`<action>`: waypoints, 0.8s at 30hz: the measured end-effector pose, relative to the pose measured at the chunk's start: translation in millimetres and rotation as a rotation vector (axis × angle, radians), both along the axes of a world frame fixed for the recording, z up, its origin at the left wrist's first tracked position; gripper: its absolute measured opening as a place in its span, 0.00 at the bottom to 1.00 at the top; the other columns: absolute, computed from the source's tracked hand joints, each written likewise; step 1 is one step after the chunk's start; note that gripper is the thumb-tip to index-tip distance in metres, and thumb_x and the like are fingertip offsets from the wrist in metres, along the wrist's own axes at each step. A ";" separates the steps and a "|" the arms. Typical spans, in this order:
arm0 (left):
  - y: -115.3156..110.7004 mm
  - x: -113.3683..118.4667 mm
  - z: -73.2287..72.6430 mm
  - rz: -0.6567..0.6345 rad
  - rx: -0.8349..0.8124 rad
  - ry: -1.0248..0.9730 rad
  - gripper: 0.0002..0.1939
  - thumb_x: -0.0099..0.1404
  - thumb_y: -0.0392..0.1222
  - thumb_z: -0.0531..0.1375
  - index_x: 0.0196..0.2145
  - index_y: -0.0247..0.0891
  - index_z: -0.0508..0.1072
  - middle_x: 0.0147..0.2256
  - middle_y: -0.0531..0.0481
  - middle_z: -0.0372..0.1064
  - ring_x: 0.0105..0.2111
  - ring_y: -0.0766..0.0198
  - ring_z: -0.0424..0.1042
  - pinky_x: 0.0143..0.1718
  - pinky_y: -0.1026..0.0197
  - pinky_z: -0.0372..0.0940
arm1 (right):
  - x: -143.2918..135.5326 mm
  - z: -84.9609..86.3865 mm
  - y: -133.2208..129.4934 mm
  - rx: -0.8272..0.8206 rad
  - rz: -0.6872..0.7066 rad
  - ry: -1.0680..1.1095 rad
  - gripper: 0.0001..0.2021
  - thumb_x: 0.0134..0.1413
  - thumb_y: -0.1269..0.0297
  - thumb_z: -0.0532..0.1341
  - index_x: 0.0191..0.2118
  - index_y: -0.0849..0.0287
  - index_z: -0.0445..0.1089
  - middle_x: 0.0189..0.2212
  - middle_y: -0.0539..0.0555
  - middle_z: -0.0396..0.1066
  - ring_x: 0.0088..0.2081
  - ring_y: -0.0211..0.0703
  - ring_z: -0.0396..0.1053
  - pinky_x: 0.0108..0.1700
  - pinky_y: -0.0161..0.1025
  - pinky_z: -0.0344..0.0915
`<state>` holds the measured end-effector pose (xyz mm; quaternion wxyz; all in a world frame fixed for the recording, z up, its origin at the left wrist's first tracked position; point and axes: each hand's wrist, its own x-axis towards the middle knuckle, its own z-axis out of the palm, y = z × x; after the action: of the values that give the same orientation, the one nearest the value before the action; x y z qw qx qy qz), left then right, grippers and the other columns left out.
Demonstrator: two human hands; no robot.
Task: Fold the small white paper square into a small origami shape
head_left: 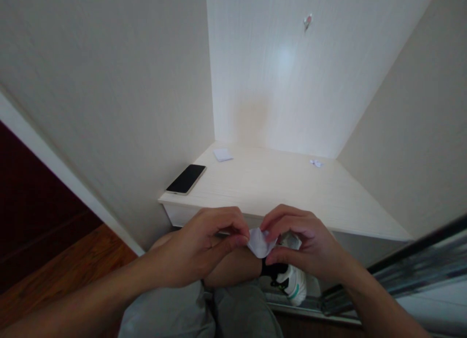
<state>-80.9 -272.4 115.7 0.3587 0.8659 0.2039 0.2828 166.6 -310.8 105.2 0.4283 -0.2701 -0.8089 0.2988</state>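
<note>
A small folded piece of white paper is held between both hands, in front of the shelf's front edge and above my lap. My left hand pinches its left corner between thumb and forefinger. On the other side, my right hand grips the paper's right part, with fingertips on its upper edge and the thumb low at its right side. The paper has creases and a pointed lower end.
On the white shelf lie a black-screened phone at the left, a white paper square at the back left and small crumpled paper at the back right. Panels enclose the shelf. A white shoe shows below.
</note>
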 end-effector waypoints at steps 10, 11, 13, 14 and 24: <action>-3.4 -4.1 -0.3 -0.046 0.146 -0.086 0.06 0.71 0.32 0.57 0.44 0.38 0.71 0.38 0.50 0.70 0.38 0.66 0.70 0.41 0.65 0.64 | -9.5 -7.1 -15.9 0.453 -0.206 -0.142 0.08 0.59 0.73 0.64 0.43 0.57 0.74 0.37 0.55 0.73 0.34 0.38 0.71 0.32 0.33 0.67; -3.8 -4.4 -0.2 -0.061 0.163 -0.090 0.07 0.70 0.32 0.57 0.45 0.39 0.71 0.39 0.49 0.70 0.39 0.66 0.71 0.41 0.65 0.65 | -9.8 -7.3 -17.3 0.475 -0.227 -0.153 0.08 0.59 0.74 0.63 0.43 0.57 0.74 0.36 0.55 0.73 0.34 0.38 0.71 0.31 0.33 0.67; -4.3 -4.9 0.2 -0.085 0.196 -0.098 0.09 0.70 0.31 0.58 0.46 0.40 0.72 0.40 0.49 0.71 0.39 0.66 0.71 0.41 0.65 0.65 | -10.4 -6.4 -19.5 0.497 -0.253 -0.165 0.08 0.59 0.75 0.63 0.42 0.57 0.74 0.35 0.54 0.72 0.34 0.38 0.71 0.31 0.33 0.67; -4.4 -5.1 0.4 -0.091 0.207 -0.095 0.09 0.70 0.31 0.58 0.45 0.40 0.72 0.39 0.49 0.71 0.39 0.66 0.71 0.41 0.66 0.65 | -10.7 -5.5 -20.2 0.506 -0.255 -0.165 0.08 0.59 0.75 0.62 0.42 0.57 0.74 0.35 0.54 0.72 0.33 0.38 0.71 0.31 0.33 0.67; -5.0 -10.4 -1.8 -0.106 0.247 -0.074 0.05 0.72 0.34 0.57 0.44 0.40 0.72 0.39 0.48 0.72 0.38 0.65 0.72 0.39 0.66 0.66 | -13.7 4.5 -24.7 0.472 -0.208 -0.201 0.08 0.62 0.76 0.60 0.42 0.58 0.73 0.35 0.54 0.72 0.33 0.37 0.69 0.32 0.32 0.67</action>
<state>-91.3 -277.5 113.9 0.2709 0.9020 0.1082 0.3184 153.0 -335.5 109.7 0.4252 -0.2726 -0.8626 0.0283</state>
